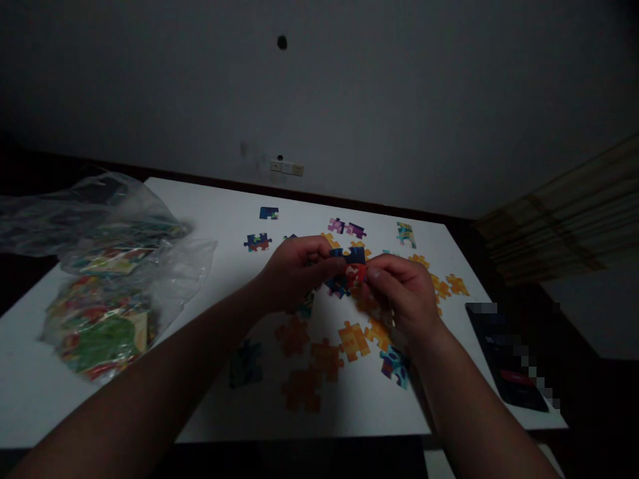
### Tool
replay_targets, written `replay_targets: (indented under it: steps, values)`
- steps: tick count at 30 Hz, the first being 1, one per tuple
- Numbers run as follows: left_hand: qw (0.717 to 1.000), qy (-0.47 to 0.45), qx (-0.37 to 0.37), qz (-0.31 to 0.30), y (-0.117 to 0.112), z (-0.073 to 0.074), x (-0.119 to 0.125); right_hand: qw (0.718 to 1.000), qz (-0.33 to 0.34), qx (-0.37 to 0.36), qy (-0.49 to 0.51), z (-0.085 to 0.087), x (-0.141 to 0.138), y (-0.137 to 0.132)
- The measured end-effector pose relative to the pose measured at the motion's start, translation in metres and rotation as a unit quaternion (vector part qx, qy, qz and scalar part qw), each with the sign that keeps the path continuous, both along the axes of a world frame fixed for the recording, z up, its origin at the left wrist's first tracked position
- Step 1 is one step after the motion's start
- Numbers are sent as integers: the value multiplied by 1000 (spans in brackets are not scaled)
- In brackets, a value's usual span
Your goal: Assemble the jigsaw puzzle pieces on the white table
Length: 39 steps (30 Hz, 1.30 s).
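Between my two hands, raised over the middle of the table, are joined jigsaw puzzle pieces point(355, 271) in dark blue and red. My left hand point(299, 269) pinches their left side with thumb and fingers. On the other side my right hand point(404, 286) is closed on the right edge. Orange puzzle pieces point(353, 340) lie loose below and around the hands. A teal-and-purple piece point(394, 366) rests under my right wrist, and a dark green piece point(245, 364) lies beside my left forearm. Some pieces behind the hands are partly hidden.
Clear plastic bags point(107, 313) with colourful contents cover the table's left side. Purple pieces point(346, 227), a blue piece point(268, 213) and a yellow-teal piece point(406, 234) lie farther back. A dark phone-like device point(504, 362) sits at the right edge. A wall with sockets point(287, 167) stands behind.
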<state>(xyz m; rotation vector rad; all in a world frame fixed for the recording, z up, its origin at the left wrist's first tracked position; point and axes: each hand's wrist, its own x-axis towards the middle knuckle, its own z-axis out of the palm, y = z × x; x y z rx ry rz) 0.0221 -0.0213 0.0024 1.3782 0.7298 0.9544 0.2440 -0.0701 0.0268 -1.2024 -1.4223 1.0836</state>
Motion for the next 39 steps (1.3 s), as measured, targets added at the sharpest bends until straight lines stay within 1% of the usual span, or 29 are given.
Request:
replay_targets:
  steps: [3,7,10,12,14,18,20,22,24,26,29,33,39]
  values:
    - [1000,4,1,15,-1,3,-1,1000,0,18,-4,1,-1,-2]
    - [999,9,15,42,-1,6,-1,1000,-11,15,1,1,-4,-5]
    - [999,16,12,46,-1,6,-1,999,-33,10,-3,0,-6,-6]
    - [999,21,-1,38,0,6,-3,999,-50,9,-12,-2,-6,-5]
    - [1000,18,-6,16,1,6,-4,998,-62,14,-16,-4,-5,-3]
    - [997,31,13,-71,-2,4,-2,997,-75,16,-10,-7,-3,3]
    - [994,53,12,-94,-4,3,1,997,-76,12,-2,-9,-3,4]
    - [996,56,3,-76,-6,2,3,998,-69,2,12,-11,-3,5]
    - [998,44,-13,-43,-8,2,6,999,-47,-10,24,-14,-3,6]
    - [999,28,-27,-26,-8,3,7,999,-29,-15,28,-17,-4,6]
    - [998,20,-30,-45,-8,4,7,999,-38,-6,14,-20,-4,7]
    - [996,41,-18,-73,-8,4,7,998,-63,11,-6,-18,-4,6]
    - [995,72,-4,-75,-7,0,4,998,-63,13,-4,-13,-5,4]
